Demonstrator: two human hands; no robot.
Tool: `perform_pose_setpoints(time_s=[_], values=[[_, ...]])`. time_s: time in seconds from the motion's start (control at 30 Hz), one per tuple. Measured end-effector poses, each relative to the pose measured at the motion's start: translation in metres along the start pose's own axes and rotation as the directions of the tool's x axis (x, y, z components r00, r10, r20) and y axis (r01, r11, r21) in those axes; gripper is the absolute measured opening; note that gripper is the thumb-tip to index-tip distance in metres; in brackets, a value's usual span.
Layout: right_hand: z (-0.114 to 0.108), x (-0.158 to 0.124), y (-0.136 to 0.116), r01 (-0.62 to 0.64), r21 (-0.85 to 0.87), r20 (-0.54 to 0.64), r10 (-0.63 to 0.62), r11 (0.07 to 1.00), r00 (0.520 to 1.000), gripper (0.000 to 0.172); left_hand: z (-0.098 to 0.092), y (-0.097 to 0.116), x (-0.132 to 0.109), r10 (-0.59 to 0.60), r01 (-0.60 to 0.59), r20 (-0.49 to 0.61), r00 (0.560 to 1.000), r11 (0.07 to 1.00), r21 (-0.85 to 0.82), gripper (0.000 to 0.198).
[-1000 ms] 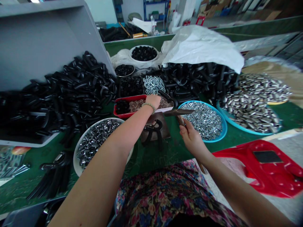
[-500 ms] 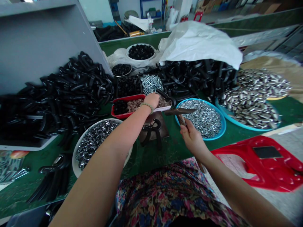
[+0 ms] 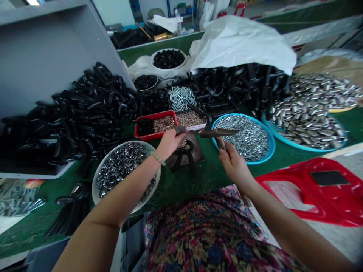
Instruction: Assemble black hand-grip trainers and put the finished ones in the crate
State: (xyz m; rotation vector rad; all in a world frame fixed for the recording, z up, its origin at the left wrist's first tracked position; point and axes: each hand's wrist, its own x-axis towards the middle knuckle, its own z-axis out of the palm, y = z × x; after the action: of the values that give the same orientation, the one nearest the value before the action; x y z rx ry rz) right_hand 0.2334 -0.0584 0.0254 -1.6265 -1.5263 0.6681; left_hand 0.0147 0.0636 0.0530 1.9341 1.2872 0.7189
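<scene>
My left hand point(image 3: 171, 141), a beaded bracelet at its wrist, is closed just above the black-handled tool point(image 3: 185, 148); what its fingers pinch is too small to make out. That tool lies on a dark metal plate point(image 3: 199, 151), its handles toward me. My right hand point(image 3: 233, 163) is wrapped round the wooden handle of a hammer point(image 3: 218, 133), whose metal head is raised at the plate's right, near the blue-rimmed basin. Behind the plate are a red tray point(image 3: 157, 135) and a pale tray of small copper-coloured pins point(image 3: 190, 118).
Black handles point(image 3: 93, 102) are heaped in a tipped grey bin at left. A white bowl of metal rings point(image 3: 121, 166) stands front left. Small metal parts point(image 3: 246, 136) fill a blue basin, with metal sleeves point(image 3: 309, 121) beyond. A red plastic stool point(image 3: 320, 196) is at right.
My left hand has come back from the tray of copper-coloured pins to the tool on the plate. My right hand still holds the hammer in nearly the same place. The view has shifted slightly.
</scene>
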Motion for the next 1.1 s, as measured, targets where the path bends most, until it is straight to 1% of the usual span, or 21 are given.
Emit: perform_pose_setpoints(time_s=[0.07,0.1,0.17,0.23,0.3,0.43,0.53,0.63,0.7,0.77,0.83,0.87,0.93,0.97,1.0,1.03,1.1], values=[[0.001,0.001,-0.001,0.012,-0.005,0.006,-0.012,1.000,1.000,0.046,0.005,-0.008,-0.031,-0.019,0.020,-0.011,1.000,0.997,0.077,0.019],[0.002,0.002,-0.002,0.019,-0.010,0.011,-0.019,1.000,1.000,0.045,0.009,-0.013,-0.043,-0.012,0.015,-0.019,1.000,0.992,0.126,0.019],[0.004,0.003,-0.005,0.031,-0.018,0.023,-0.030,0.999,0.999,0.044,0.019,-0.022,-0.056,0.045,-0.036,-0.037,0.998,0.975,0.220,0.021],[0.006,0.003,-0.009,0.039,-0.026,0.031,-0.038,0.999,0.999,0.043,0.027,-0.028,-0.059,0.131,-0.110,-0.052,0.990,0.948,0.298,0.022],[0.007,0.002,-0.013,0.044,-0.035,0.033,-0.043,0.998,0.999,0.042,0.031,-0.031,-0.057,0.185,-0.154,-0.047,0.982,0.911,0.384,0.023],[0.006,-0.001,-0.015,0.041,-0.035,0.033,-0.040,0.999,0.999,0.041,0.032,-0.028,-0.056,0.186,-0.158,0.009,0.983,0.808,0.567,0.029],[0.005,-0.003,-0.014,0.030,-0.020,0.045,-0.029,0.999,0.999,0.041,0.031,-0.025,-0.058,0.185,-0.177,0.055,0.981,0.745,0.643,0.030],[0.004,-0.004,-0.011,0.029,-0.031,0.042,-0.028,0.999,0.999,0.041,0.032,-0.025,-0.061,0.195,-0.234,0.134,0.972,0.710,0.664,0.024],[0.004,-0.005,-0.011,0.037,-0.048,0.036,-0.036,0.998,0.999,0.041,0.032,-0.025,-0.062,0.184,-0.260,0.183,0.966,0.709,0.656,0.021],[0.005,-0.006,-0.011,0.058,-0.068,0.039,-0.056,0.996,0.998,0.040,0.030,-0.024,-0.065,0.176,-0.270,0.209,0.962,0.726,0.633,0.020],[0.005,-0.006,-0.015,0.105,-0.093,0.072,-0.099,0.990,0.993,0.040,0.027,-0.022,-0.072,0.178,-0.254,0.184,0.967,0.771,0.585,0.021],[0.005,-0.006,-0.018,0.140,-0.103,0.106,-0.129,0.985,0.986,0.040,0.024,-0.021,-0.078,0.176,-0.226,0.142,0.974,0.801,0.555,0.025],[0.005,-0.005,-0.027,0.217,-0.119,0.200,-0.191,0.969,0.961,0.042,0.019,-0.020,-0.092,0.156,-0.147,0.024,0.987,0.851,0.504,0.037],[0.005,-0.005,-0.033,0.251,-0.126,0.244,-0.215,0.960,0.946,0.045,0.018,-0.021,-0.101,0.145,-0.116,-0.021,0.989,0.860,0.496,0.042],[0.005,-0.004,-0.038,0.276,-0.135,0.272,-0.232,0.952,0.934,0.047,0.016,-0.021,-0.110,0.136,-0.097,-0.042,0.990,0.858,0.505,0.045],[0.006,-0.003,-0.043,0.293,-0.150,0.290,-0.241,0.944,0.926,0.049,0.016,-0.022,-0.118,0.130,-0.090,-0.039,0.991,0.846,0.525,0.045],[0.007,0.000,-0.051,0.308,-0.221,0.332,-0.225,0.925,0.916,0.051,0.017,-0.024,-0.130,0.107,-0.098,0.016,0.994,0.818,0.567,0.043]])
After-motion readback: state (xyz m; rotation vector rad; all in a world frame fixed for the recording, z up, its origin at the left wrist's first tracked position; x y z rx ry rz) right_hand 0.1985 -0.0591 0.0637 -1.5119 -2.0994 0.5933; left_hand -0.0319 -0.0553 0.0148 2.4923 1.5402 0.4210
